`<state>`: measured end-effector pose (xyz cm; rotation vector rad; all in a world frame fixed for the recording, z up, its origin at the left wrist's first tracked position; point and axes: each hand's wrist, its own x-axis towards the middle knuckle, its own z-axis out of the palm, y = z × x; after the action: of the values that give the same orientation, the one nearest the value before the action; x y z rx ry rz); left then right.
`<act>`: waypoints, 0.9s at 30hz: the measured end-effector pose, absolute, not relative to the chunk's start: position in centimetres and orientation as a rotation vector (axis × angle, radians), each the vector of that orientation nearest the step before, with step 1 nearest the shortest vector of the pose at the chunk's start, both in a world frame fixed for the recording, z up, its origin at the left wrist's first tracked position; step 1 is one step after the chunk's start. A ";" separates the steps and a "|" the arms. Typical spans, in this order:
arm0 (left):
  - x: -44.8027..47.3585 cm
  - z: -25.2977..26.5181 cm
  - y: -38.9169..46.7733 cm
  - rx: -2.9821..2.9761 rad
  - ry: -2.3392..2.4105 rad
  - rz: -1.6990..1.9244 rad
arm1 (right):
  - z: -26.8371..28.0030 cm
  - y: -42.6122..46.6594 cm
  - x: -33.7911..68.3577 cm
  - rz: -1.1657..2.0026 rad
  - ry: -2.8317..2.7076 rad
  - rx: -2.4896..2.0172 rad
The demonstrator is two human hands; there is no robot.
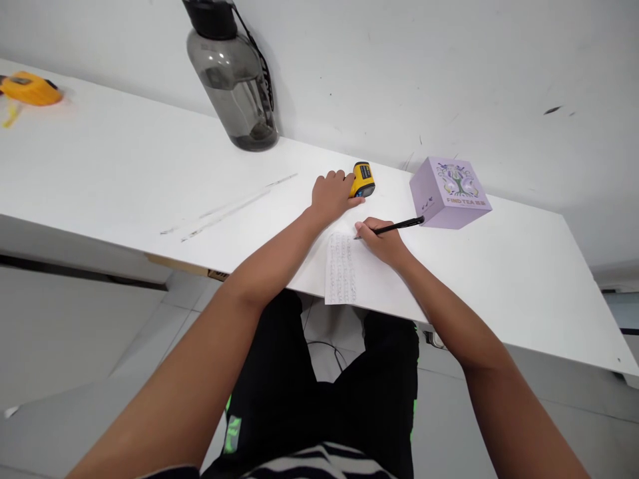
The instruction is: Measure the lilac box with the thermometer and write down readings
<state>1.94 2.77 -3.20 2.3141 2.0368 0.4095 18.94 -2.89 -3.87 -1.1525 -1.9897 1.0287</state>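
Observation:
My left hand (333,193) rests on the desk, fingers curled against the left side of a small yellow-and-black handheld meter (364,178) with a dark label and a little display. In my right hand (383,241) is a black pen (403,226), pinched near its point, its tip at the top of a white sheet of paper (344,269). Several lines of small handwriting cover the left part of the sheet. The paper's lower edge hangs slightly over the desk's front edge.
A lilac tea box (449,196) stands right of my hands. Against the wall is a large grey water bottle (232,86). A yellow-orange tape measure (30,89) lies far left on the white desk (514,286). My legs are under its front edge.

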 end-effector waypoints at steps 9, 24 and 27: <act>2.0 -3.2 2.6 2.323 2.040 0.411 | -3.7 -2.9 19.0 1.059 -2.050 -1.172; 1.9 -3.2 2.6 2.297 2.015 0.422 | -3.8 -3.1 18.9 1.021 -1.994 -1.166; 1.9 -3.1 2.6 2.293 2.012 0.410 | -3.8 -3.0 19.0 1.011 -2.002 -1.162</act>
<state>1.93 2.63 -3.13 2.2928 2.0115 0.4105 18.99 -3.02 -3.84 -1.1618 -2.0022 1.0108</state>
